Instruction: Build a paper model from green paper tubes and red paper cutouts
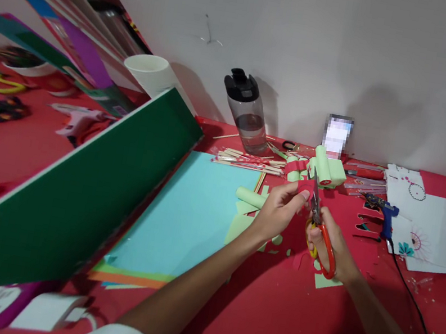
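Note:
My left hand (282, 208) pinches a small piece of red paper (306, 189) between thumb and fingers. Close beside it, my right hand (333, 245) grips scissors (327, 252) with red and yellow handles. The blades point up and away, right at the edge of the red paper; whether they touch it I cannot tell. Just beyond my hands lie light green paper rolls (322, 165), some with red on them. Another green roll (250, 196) rests left of my left wrist. Green and red paper scraps (327, 281) are scattered beneath my hands.
Blue paper sheets (197, 219) lie stacked on the left, beside a leaning green board (87, 184). A water bottle (246, 114) stands by the wall near thin sticks (249, 163). At right are a blue glue gun (388, 214) with a cord and decorated white sheets (423, 223).

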A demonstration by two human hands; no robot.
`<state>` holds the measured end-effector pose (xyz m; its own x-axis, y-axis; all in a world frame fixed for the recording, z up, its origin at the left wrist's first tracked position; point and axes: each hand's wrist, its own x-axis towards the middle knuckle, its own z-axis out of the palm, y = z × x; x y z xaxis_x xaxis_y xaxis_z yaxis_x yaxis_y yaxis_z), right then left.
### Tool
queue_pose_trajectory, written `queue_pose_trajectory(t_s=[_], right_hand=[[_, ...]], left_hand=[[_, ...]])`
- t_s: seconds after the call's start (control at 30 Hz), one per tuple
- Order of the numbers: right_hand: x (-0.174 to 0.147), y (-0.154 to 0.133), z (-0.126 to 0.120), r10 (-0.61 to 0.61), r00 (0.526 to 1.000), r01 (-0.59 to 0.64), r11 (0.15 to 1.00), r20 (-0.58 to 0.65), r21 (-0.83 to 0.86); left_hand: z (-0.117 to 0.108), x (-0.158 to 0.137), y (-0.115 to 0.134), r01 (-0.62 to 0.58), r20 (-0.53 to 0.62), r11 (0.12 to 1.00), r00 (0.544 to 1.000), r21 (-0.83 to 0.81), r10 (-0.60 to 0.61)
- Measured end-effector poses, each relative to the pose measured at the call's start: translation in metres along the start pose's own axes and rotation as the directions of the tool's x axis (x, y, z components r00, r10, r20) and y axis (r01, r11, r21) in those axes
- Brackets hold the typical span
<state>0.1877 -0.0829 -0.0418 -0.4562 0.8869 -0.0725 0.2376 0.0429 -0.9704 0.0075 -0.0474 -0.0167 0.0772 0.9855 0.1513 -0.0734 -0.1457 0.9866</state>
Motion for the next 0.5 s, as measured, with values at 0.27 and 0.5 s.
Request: queue_pose_trajectory(t_s=[0.27,0.5], right_hand=[[0.0007,0.0009,-0.0023,0.002,1.000,-0.002,1.000,-0.005,-0.003],[0.0020,-0.0051,-0.0079,0.012,1.000,-0.011,0.999,0.009,-0.040]], left_hand=[[-0.0022,0.0006,0.0004,-0.009,0.024,1.000,1.000,-0.002,0.009],[-0.0081,0.0034,0.0015,0.015,0.076,1.000,0.997,0.013,-0.016]])
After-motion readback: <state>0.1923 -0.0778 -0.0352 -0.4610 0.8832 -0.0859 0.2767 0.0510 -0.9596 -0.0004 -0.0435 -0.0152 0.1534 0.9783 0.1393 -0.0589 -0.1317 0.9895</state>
